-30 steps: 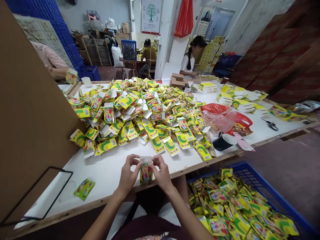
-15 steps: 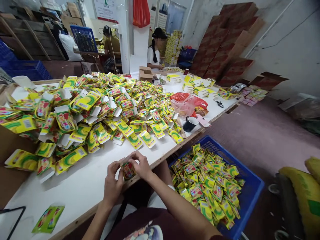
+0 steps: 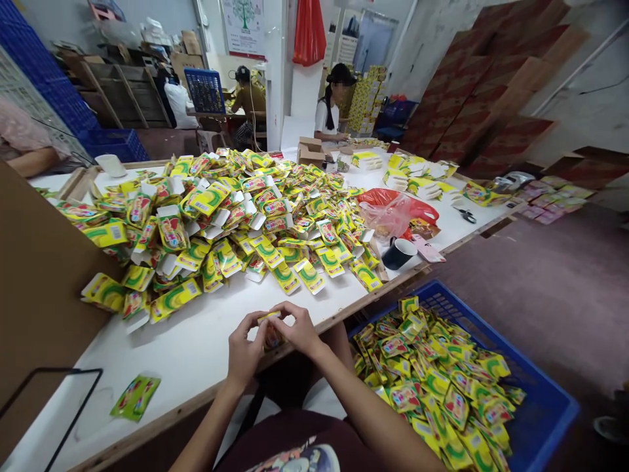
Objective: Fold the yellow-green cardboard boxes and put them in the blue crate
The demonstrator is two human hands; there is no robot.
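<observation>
Both my hands meet on one small candy box [image 3: 272, 337] at the front edge of the white table [image 3: 216, 341]. My left hand [image 3: 247, 347] grips its left side, and my right hand [image 3: 297, 330] pinches the top near the flap. Fingers cover much of the box. Beyond them spreads a large heap of similar yellow-green boxes [image 3: 211, 200], several with white flaps standing open. A green packet [image 3: 136, 397] lies flat on the table to the left.
At my right, a blue crate [image 3: 550, 410] holds many filled packs. A dark mug [image 3: 399, 254], a pink phone [image 3: 428, 249] and a red plastic bag [image 3: 417, 208] sit near the table's edge. A cardboard box [image 3: 44, 262] stands at left. Co-workers sit beyond.
My view has turned left, so the scene sits further right. My fingers have come together over the top of the box, and its upper flap now looks folded down.
</observation>
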